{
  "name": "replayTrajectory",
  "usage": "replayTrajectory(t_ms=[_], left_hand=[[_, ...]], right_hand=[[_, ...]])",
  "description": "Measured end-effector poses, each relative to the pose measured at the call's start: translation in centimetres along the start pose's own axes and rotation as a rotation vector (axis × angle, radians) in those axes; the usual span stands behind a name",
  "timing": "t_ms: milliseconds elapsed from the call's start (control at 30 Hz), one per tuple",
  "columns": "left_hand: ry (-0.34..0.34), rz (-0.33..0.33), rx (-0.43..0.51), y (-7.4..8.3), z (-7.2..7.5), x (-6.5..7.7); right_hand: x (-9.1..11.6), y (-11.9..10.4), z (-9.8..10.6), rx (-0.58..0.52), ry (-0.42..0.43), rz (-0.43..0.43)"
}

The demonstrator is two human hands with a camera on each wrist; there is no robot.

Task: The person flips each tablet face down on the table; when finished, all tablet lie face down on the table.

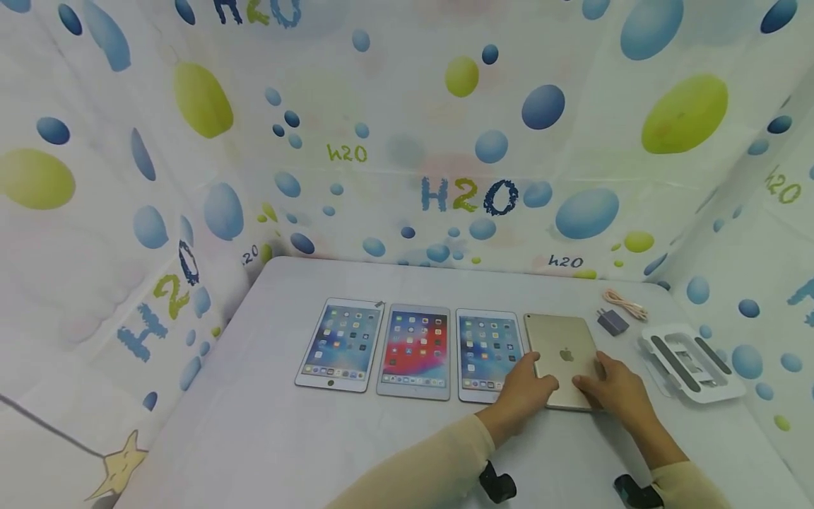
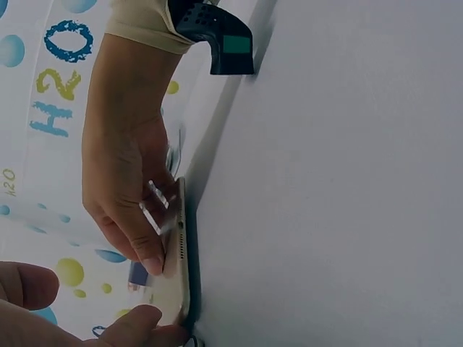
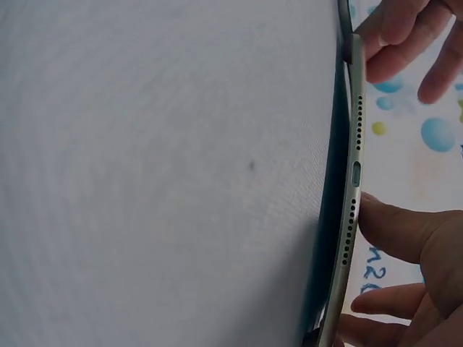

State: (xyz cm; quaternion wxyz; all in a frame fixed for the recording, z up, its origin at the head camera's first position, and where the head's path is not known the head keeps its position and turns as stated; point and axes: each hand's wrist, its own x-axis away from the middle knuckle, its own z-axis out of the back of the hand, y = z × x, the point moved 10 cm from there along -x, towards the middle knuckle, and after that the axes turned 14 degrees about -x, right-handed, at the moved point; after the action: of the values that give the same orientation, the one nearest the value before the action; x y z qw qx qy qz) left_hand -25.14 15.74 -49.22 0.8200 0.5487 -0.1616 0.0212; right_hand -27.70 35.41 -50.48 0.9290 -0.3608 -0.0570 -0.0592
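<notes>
A gold tablet lies back side up at the right end of a row of tablets, its apple logo showing. My left hand holds its left edge, the thumb over the back. At the opposite edge my right hand grips the tablet, thumb on the back and fingers at the side. In the right wrist view, the port edge of the tablet sits just over the white table, with a dark shadow under it. Close beside my left hand is a lit tablet with a white frame.
Two more lit tablets, one with a red and blue screen and one with a white frame, lie to the left. On the right are a dark plug adapter, a coiled cable and a white plastic tray.
</notes>
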Motion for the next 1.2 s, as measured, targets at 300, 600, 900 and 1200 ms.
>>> replayTrajectory(t_ms=[300, 600, 900, 1200], left_hand=[[-0.044, -0.018, 0.028, -0.1, -0.8, 0.0], [-0.029, -0.165, 0.162, 2.0, 2.1, 2.7], [0.014, -0.126, 0.181, -2.5, 10.2, 2.5], [0.103, -0.066, 0.351, -4.4, 13.7, 1.1]], right_hand=[[0.8, -0.7, -0.3, 0.144, 0.042, 0.112], [1.2, -0.8, -0.2, 0.185, 0.023, 0.132], [0.7, -2.9, 0.1, -0.001, -0.034, 0.137], [2.3, -7.7, -3.4, -0.566, -0.187, 0.075]])
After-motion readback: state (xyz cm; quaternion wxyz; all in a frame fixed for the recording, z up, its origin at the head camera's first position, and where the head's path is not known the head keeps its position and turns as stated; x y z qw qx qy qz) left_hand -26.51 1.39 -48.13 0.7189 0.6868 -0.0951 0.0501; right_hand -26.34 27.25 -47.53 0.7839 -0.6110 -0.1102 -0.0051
